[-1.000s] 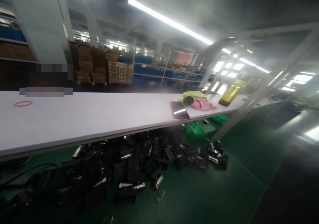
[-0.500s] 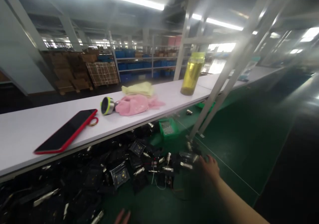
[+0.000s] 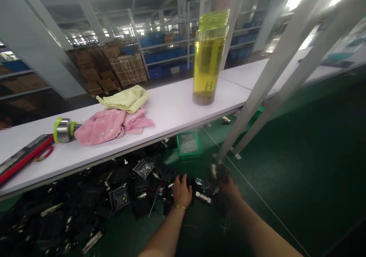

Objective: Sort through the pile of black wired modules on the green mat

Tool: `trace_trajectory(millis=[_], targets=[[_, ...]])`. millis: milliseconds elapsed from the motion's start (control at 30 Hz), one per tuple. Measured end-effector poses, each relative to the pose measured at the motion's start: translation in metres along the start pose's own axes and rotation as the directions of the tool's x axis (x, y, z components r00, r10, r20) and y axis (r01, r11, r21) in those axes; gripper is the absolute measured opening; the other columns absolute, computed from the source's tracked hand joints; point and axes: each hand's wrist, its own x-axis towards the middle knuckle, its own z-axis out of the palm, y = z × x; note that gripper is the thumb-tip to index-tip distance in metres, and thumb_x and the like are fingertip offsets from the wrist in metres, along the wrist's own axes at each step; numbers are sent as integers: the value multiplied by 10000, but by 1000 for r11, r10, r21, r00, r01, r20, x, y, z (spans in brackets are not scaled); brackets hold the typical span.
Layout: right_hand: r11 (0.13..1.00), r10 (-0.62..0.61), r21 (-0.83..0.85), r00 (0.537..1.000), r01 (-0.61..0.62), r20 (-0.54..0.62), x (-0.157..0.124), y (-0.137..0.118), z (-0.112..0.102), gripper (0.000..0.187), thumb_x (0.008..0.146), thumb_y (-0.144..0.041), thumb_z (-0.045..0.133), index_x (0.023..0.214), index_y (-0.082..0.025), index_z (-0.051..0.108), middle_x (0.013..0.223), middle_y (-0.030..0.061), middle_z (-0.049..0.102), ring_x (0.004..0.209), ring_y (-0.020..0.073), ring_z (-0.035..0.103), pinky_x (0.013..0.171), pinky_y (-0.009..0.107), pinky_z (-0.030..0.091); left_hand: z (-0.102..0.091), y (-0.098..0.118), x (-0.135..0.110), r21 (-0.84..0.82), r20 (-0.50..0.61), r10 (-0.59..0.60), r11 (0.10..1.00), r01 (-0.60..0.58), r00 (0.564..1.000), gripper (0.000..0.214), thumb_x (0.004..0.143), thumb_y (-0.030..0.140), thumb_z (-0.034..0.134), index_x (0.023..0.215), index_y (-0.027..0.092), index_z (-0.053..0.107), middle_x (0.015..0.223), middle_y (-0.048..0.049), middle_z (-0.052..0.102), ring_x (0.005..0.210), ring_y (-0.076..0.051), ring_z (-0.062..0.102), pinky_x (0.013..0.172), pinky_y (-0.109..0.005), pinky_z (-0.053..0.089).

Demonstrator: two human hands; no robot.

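Two hands | left hand (image 3: 181, 191) grip unclear, right hand (image 3: 228, 186) gripping black part (image 3: 221, 171) | cloths: two

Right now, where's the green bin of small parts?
In the head view, the green bin sits on the floor under the white table's front edge, beyond the left hand, below the yellow bottle.

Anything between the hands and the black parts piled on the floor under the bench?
Nothing visible. The left hand already rests on the pile of black parts, and the right hand is on a dark part at the pile's right edge. The white bench sits above and behind, clear of both arms.
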Motion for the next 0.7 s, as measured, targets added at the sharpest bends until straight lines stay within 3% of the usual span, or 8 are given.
trace_trajectory(millis=[100,167,233,333,500,600,700], targets=[[1000,14,-2,997,-14,72,-7,7,-2,538,1022,-500,441,1485,-237,366,1287,132,560,1048,263,624,919,482,530,1,16,-7,22,4,156,988,-156,988,628,882,155,509,1485,289,395,1494,-97,368,1361,-285,388,1163,-439,318],[1000,-4,-3,996,5,87,-10,9,-2,520,1036,-481,403,1495,-245,341,1277,130,554,1031,259,628,913,474,527,6,33,-12,20,80,280,959,-282,957,712,819,150,579,1475,357,395,1504,-52,369,1371,-285,364,1158,-431,326],[1000,-30,-6,996,31,79,-13,10,0,493,1046,-470,371,1483,-242,351,1255,126,556,1007,253,633,896,463,528,14,48,-12,24,163,335,939,-343,928,764,741,143,663,1448,328,437,1492,-75,393,1386,-336,332,1126,-460,366],[996,-88,-19,995,89,39,-15,15,3,464,1055,-461,338,1456,-232,373,1300,137,520,1007,248,627,897,452,522,27,62,-7,43,254,358,924,-380,898,632,738,126,687,1347,201,533,1372,-136,505,1332,-352,394,1126,-514,354],[976,-208,-58,976,211,56,-16,32,5,403,1059,-403,350,1402,-210,435,1298,131,528,1010,238,619,917,444,505,31,69,-1,49,350,422,884,-466,836,369,829,170,685,1184,142,587,1237,-88,587,1184,-268,524,1120,-509,358],[952,-290,-71,950,299,116,-23,45,7,342,1035,-364,430,1323,-202,518,1196,97,597,1043,240,614,953,437,482,28,70,-11,59,385,406,886,-461,829,271,887,186,641,1152,143,601,1231,-82,594,1171,-260,538,1087,-502,398],[936,-331,-77,933,343,140,-35,56,10,306,1004,-358,475,1252,-202,566,1121,95,636,1038,252,632,949,430,479,26,71,-29,86,391,348,908,-410,852,240,921,156,579,1158,150,611,1220,-91,602,1198,-285,532,1003,-484,475]])
